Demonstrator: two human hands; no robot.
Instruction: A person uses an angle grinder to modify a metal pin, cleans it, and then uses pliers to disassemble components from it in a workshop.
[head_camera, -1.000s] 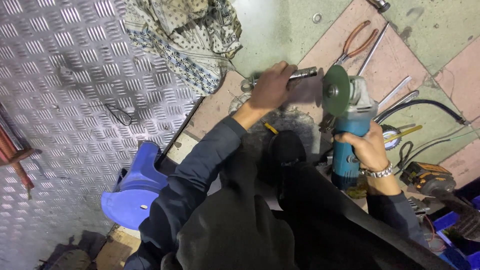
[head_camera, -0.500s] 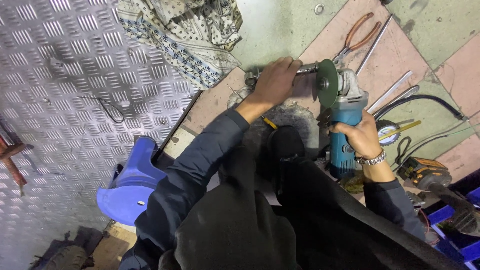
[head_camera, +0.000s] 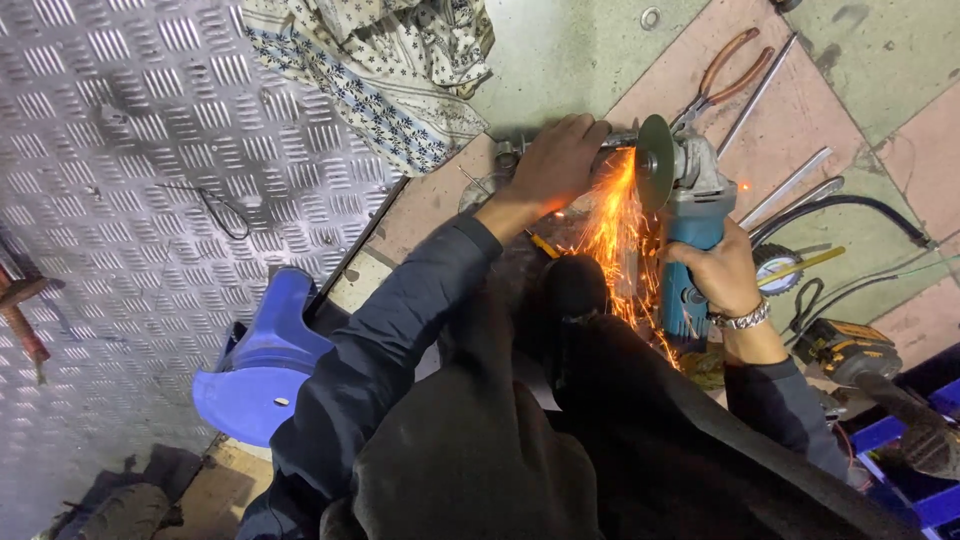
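My left hand is closed around a short metal rod that lies on the floor. In my right hand is a blue angle grinder, gripped by its body. Its green disc meets the rod's right end just beside my left fingers. Orange sparks spray down from the contact point towards my dark shoe. A metal watch sits on my right wrist.
Orange-handled pliers and thin metal rods lie on the tiled floor behind the grinder. A black cable and a tape measure lie right. A patterned cloth sits on the checker plate. A blue stool stands left.
The grinder disc has come against the rod's end and sparks now fly. Both hands keep their grips in nearly the same place.
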